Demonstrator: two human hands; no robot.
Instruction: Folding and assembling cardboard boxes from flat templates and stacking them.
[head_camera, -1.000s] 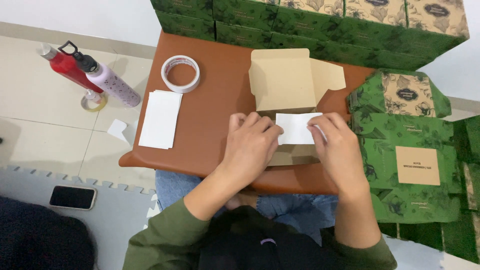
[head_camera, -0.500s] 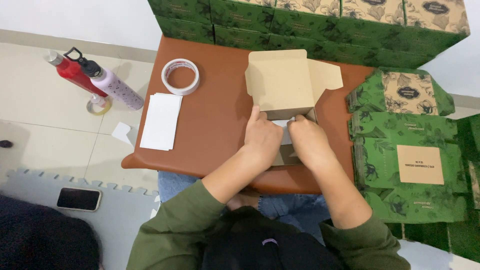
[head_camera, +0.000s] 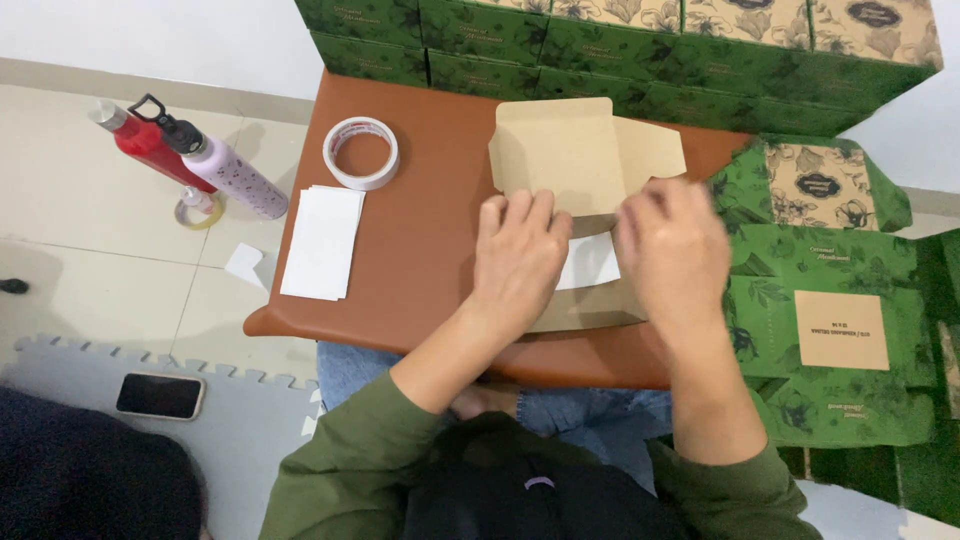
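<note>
Box: a plain brown cardboard box (head_camera: 580, 190) lay open on the brown table (head_camera: 430, 230), lid flaps raised.
Label: a white label (head_camera: 590, 262) lay on its front.
Left hand (head_camera: 517, 262): fingers flat, pressing the label.
Right hand (head_camera: 672, 250): blurred, fingers loosely curled over the box edge.
</note>
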